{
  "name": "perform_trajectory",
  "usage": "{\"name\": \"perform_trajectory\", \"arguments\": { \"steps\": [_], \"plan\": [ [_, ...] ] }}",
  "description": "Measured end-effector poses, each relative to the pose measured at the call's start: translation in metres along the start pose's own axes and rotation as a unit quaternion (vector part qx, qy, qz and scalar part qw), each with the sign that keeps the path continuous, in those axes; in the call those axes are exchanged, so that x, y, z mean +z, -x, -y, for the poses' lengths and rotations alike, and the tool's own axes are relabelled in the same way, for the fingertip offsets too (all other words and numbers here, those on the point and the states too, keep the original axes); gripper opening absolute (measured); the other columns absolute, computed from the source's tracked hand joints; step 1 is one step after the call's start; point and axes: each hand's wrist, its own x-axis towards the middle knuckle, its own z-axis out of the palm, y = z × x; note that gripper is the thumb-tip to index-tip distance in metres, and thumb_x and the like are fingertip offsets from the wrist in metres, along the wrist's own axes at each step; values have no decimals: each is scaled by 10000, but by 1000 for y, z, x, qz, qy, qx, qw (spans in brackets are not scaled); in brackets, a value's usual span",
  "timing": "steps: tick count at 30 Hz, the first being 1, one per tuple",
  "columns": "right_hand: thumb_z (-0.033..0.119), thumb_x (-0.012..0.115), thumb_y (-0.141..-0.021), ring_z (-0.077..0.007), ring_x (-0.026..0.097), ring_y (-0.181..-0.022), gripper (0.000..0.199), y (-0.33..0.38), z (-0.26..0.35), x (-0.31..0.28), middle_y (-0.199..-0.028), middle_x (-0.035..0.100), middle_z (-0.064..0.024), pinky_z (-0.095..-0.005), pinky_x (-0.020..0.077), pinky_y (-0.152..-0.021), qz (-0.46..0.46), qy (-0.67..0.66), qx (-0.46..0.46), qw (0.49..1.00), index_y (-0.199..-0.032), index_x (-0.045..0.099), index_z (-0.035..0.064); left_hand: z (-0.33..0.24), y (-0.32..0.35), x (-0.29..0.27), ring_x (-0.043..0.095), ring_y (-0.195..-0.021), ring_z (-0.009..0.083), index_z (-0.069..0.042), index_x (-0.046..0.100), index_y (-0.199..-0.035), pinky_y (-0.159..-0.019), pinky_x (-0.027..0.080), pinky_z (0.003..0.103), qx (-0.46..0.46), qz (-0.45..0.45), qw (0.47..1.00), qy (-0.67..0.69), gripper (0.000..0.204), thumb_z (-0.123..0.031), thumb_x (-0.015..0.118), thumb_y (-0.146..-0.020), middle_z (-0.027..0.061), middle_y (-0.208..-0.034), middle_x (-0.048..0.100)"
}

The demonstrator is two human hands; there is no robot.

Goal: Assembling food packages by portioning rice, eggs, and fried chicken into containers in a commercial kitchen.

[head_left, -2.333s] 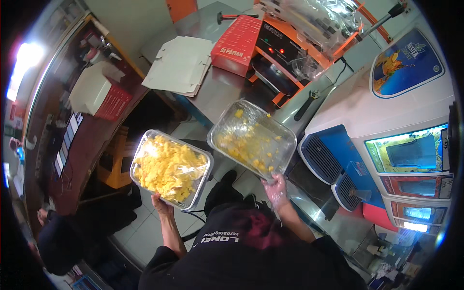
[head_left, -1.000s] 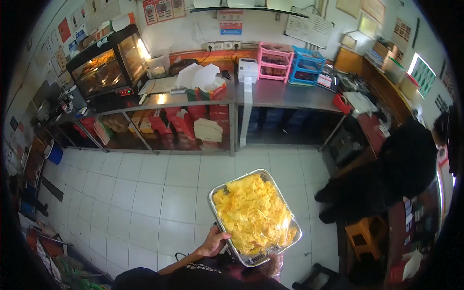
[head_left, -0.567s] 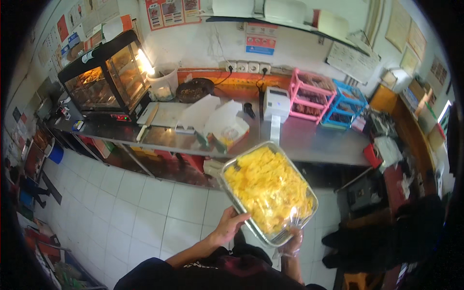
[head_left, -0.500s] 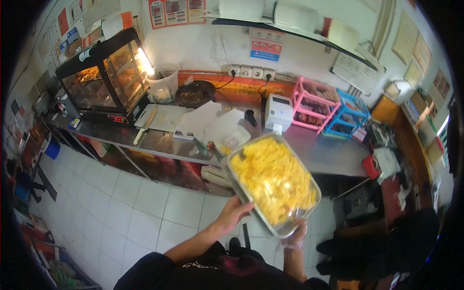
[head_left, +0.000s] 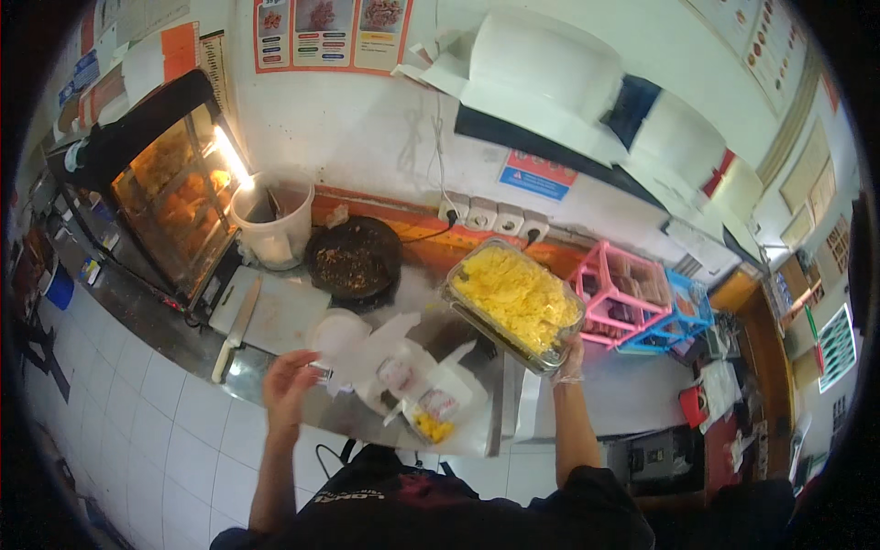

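My right hand, in a clear plastic glove, grips the near right corner of a clear-walled tray. Yellow, crumbly food like scrambled egg fills that tray, which is held tilted above the counter. My left hand is empty, its thumb and fingers apart, close to the white cardboard on the counter. Between my hands lies an opened white takeaway box. Inside it are small red-and-white packets and some yellow food. Part of the tray's bottom is hidden.
A knife lies on a white cutting board at the left. Behind stand a lit food warmer, a white bucket and a dark pan. Pink and blue racks occupy the right, beneath a wall shelf.
The tray has come over the counter, nearer the wall, and now rests in my right hand alone. My left hand has let go of it and moved left beside the white boxes.
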Motion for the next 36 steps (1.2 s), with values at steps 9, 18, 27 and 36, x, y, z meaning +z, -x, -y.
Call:
{"name": "perform_trajectory", "arguments": {
  "steps": [9, 18, 27, 36],
  "plan": [
    [248, 618, -782, -303, 647, -1064, 602, -135, -59, -17, -1195, 652, -146, -422, 549, -937, 23, 70, 139, 987, -1343, 536, 47, -8, -78, -59, 585, -950, 100, -94, 622, -1192, -851, 463, 274, 26, -266, 964, 0, 260, -184, 578, -953, 23, -1175, 638],
    [270, 631, -771, -264, 662, -1018, 546, -242, -166, -85, -1153, 666, -145, -382, 563, -858, 7, 199, 254, 947, -1262, 606, 33, -27, -189, 87, 616, -980, 130, -6, 670, -1138, -890, 485, 288, 64, 119, 989, -66, 229, -35, 606, -920, 87, -1094, 673],
    [445, 640, -851, -340, 666, -1065, 465, -261, -170, -67, -1084, 722, -174, -422, 497, -930, -27, 720, -38, 692, -1090, 721, 55, 80, -282, 193, 700, -808, 191, -29, 705, -1067, -744, 557, 334, 43, 405, 831, -379, 241, -197, 708, -893, 101, -868, 720],
    [443, 742, -796, -393, 673, -979, 471, -95, -158, -11, -993, 697, -217, -482, 522, -869, -124, 763, 144, 618, -1001, 647, 29, 215, -320, 226, 681, -947, 301, -136, 748, -982, -799, 551, 441, 240, 435, 663, -559, 249, -307, 733, -801, 92, -934, 688]
  ]
}}
